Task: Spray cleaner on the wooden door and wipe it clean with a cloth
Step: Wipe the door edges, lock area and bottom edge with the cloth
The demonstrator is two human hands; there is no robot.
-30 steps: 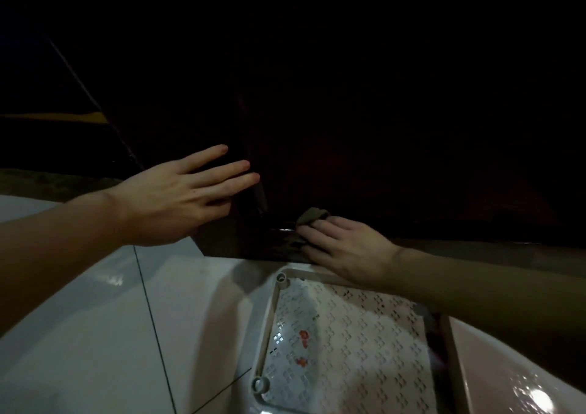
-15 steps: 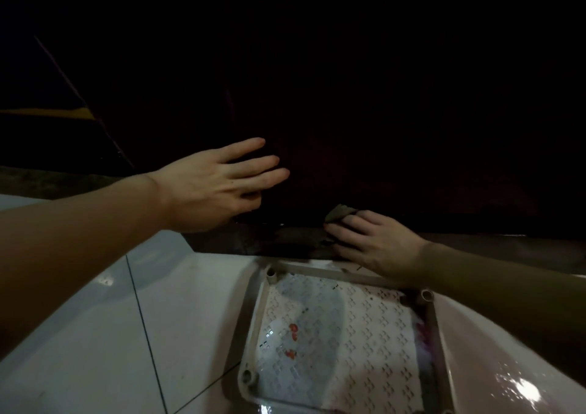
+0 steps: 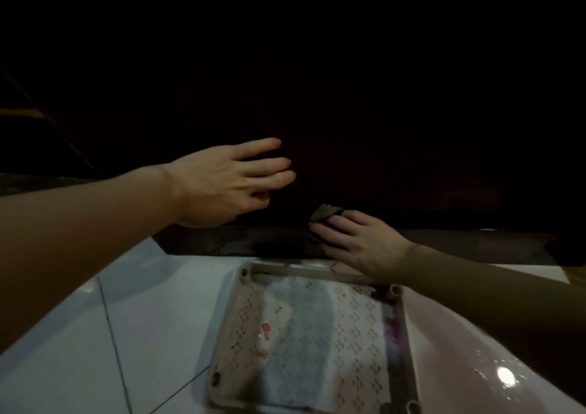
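Dark wooden door (image 3: 380, 128): right hand (image 3: 358, 242) presses the cloth (image 3: 323, 214) further right along its bottom edge; left hand (image 3: 222, 182), fingers released, braces flat above-left.

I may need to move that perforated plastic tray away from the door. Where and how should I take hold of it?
Probably grip the tray's raised left rim, coming from the left over the bare tile floor. That long edge stands clear of the mesh, while the right hand with the cloth crowds the far corner.
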